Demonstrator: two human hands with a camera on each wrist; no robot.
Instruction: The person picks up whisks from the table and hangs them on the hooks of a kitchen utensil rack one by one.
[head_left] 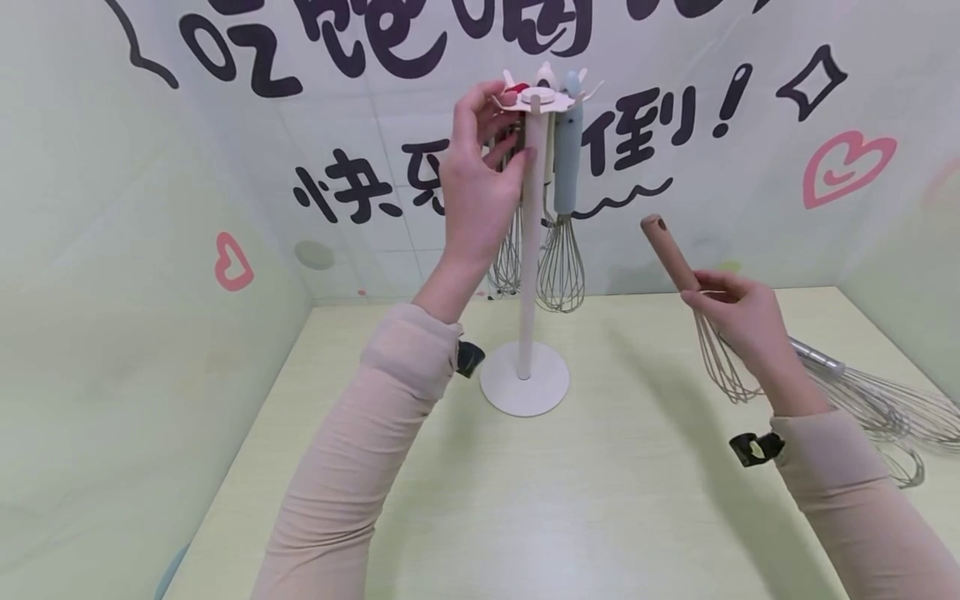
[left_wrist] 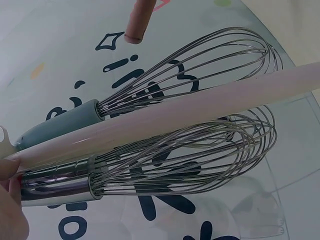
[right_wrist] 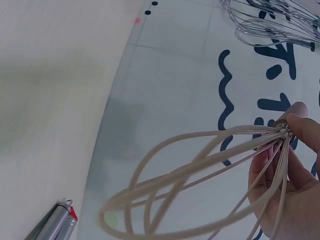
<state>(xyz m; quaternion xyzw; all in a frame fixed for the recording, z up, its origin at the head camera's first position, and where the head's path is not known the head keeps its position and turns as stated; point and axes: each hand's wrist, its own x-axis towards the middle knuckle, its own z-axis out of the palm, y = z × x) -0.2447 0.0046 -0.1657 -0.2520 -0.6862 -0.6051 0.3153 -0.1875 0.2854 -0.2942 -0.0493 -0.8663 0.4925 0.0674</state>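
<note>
A white whisk rack (head_left: 528, 258) stands upright on the table, with several whisks hanging from its top hooks. At the top, my left hand (head_left: 483, 183) grips the rack, thumb against the pole and fingers around by the hanging handles. In the left wrist view, steel-handled whisks (left_wrist: 60, 188) hang beside the thumb, and a blue-handled whisk (left_wrist: 65, 122) hangs across the pole. To the right, my right hand (head_left: 738, 312) holds a brown-handled whisk (head_left: 670, 252) where handle meets wires. Its handle tilts up toward the rack, apart from it; its wire loops (right_wrist: 175, 175) point down.
Several steel whisks (head_left: 892, 400) lie on the table (head_left: 600, 500) at the right, by the right forearm. The rack's round base (head_left: 525, 400) sits toward the table's back. A lettered backdrop (head_left: 345, 258) rises behind, with side walls left and right.
</note>
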